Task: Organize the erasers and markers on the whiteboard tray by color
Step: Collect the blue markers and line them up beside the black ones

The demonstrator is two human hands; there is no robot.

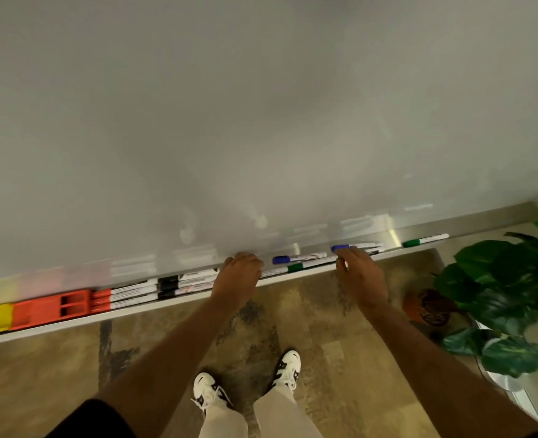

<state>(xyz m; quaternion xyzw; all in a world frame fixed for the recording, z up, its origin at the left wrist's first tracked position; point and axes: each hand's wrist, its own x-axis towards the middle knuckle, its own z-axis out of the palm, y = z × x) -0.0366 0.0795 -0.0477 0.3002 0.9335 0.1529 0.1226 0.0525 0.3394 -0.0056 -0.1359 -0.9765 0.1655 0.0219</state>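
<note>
My left hand [239, 273] curls down over the whiteboard tray [198, 300]; I cannot tell what it holds. My right hand [359, 273] fingers touch a blue marker [354, 247]. Markers are light, hard and roll; pinch the middle.

text: none legible | markers [195, 281]: barrel print too blurred

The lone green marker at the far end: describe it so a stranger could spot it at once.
Follow the whiteboard tray toward its right end, near the leafy plant. Past the right hand, the green marker lies alone, nothing beside it, while the other green-capped marker sits among blue-capped ones.
</note>
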